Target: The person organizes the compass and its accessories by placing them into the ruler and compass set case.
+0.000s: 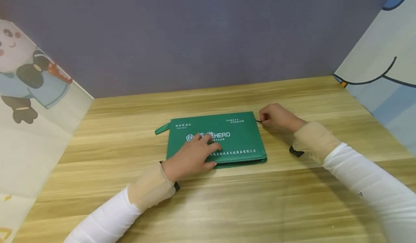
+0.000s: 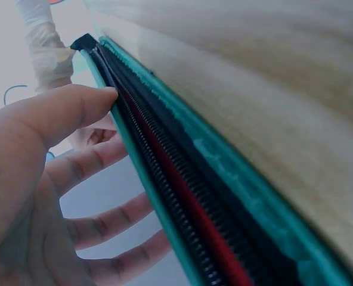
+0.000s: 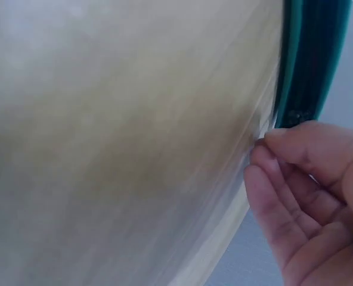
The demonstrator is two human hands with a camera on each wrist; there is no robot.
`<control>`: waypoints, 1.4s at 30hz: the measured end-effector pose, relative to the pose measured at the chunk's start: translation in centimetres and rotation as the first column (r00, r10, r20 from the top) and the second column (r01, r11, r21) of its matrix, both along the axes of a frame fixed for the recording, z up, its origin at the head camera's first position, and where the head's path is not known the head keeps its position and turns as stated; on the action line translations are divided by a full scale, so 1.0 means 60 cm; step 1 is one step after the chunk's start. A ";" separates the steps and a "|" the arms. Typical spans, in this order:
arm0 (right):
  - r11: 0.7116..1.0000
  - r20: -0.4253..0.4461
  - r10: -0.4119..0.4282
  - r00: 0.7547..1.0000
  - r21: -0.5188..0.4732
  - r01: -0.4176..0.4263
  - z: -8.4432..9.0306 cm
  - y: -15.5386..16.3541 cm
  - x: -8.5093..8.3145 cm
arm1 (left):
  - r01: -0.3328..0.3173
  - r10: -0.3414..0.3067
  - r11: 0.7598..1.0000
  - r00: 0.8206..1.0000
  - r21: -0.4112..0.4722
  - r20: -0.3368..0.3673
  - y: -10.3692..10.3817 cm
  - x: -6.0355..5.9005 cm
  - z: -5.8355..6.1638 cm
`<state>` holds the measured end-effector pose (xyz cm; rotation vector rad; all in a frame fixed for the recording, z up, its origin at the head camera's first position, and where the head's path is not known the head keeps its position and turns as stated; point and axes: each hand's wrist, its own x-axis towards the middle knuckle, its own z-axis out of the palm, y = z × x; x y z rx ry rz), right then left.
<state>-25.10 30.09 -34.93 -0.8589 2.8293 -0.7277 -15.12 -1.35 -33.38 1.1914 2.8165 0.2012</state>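
Two hands work on one green zip pouch (image 1: 216,139) that lies flat near the middle of the wooden desk (image 1: 292,207). The left hand (image 1: 191,156) rests on top of the pouch toward its near left part, fingers (image 1: 208,145) spread and nearly straight, pressing the cloth down; from the left wrist view the thumb lies along the pouch's edge beside the black zip teeth (image 2: 164,179), with a red lining showing between them. The right hand (image 1: 276,117) sits just off the pouch's far right corner, its fingers curled and pinching a small dark zip pull (image 1: 258,121); the right wrist view shows the fingertips (image 3: 278,140) closed together right at the pouch's corner (image 3: 296,116), though the pull itself is hard to make out there.

What could go wrong, as I judge it: the pull is small and held only by the fingertips, so it could slip free if tugged sharply. If the left hand eases its pressure, the whole pouch may slide across the smooth desk toward the pulling hand instead of the zip running. At the corner the slider may bind, and the red lining lies close enough to the teeth to snag.

On the pouch's face, white print reads "HERO" after a round logo and Chinese characters; smaller lines of Chinese run along the far edge and near the front edge, too small to read. To the left of the pouch stands a panel with a cartoon figure (image 1: 26,73).
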 end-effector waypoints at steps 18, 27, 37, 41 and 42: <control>0.993 0.094 0.096 0.991 -0.073 -0.089 -0.001 -0.001 0.055 | -0.021 0.021 1.000 1.000 0.003 0.008 0.002 0.001 -0.003; 0.997 0.136 0.074 0.988 -0.043 -0.069 0.004 0.002 0.099 | -0.028 0.028 0.999 0.999 0.016 0.027 0.003 -0.002 -0.003; 0.996 0.099 0.086 0.991 -0.039 -0.083 0.008 0.006 0.164 | -0.023 0.022 1.000 0.999 0.012 0.037 0.005 -0.003 0.002; 0.998 0.032 0.062 0.998 -0.005 -0.062 0.010 -0.008 0.197 | -0.025 0.024 1.000 0.999 0.011 0.047 0.004 -0.001 0.003; 0.999 0.021 0.054 0.998 0.003 -0.054 0.012 -0.013 0.204 | -0.024 0.023 1.000 0.999 0.012 0.046 0.003 -0.001 0.004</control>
